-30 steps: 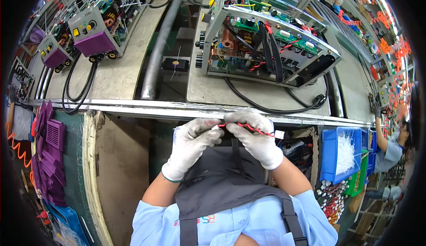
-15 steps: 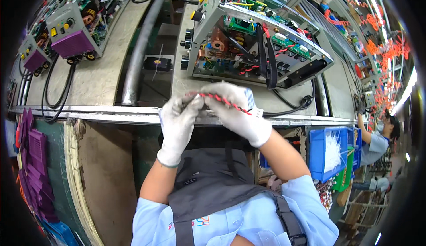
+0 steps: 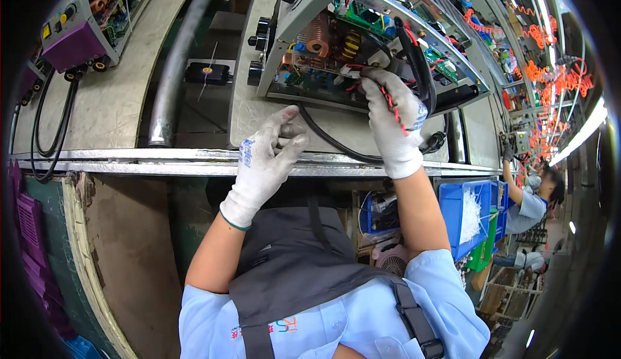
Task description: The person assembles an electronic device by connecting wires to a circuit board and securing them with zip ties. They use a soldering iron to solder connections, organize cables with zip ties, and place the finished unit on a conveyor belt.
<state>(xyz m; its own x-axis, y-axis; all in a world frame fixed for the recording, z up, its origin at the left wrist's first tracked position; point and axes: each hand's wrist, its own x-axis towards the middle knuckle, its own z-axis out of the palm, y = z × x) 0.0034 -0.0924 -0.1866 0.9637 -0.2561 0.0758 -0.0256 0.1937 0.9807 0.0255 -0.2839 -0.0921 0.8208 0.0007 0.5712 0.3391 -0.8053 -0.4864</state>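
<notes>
My right hand (image 3: 396,123), in a white glove, reaches to the open side of a grey electrical machine (image 3: 309,2). Its closed fingers pinch a twisted red-and-black wire (image 3: 390,100), whose tail hangs over the back of the glove. A small white connector (image 3: 352,69) shows by the fingertips, near a copper coil (image 3: 317,35) and circuit boards. Gloved too, my left hand (image 3: 264,162) hovers at the bench edge in front of the machine. It holds nothing, with thumb and forefinger apart and the other fingers curled.
A thick black cable (image 3: 336,149) curves across the bench below the machine. Another machine with a purple front (image 3: 71,45) stands at left. A metal roller (image 3: 176,81) lies between the bench plates. Blue bins (image 3: 456,213) hang at right, where a person (image 3: 527,207) works.
Both hands were together on the twisted wire at the bench edge. My right hand has carried it up to the machine's open side; my left has let go. The view has shifted slightly.
</notes>
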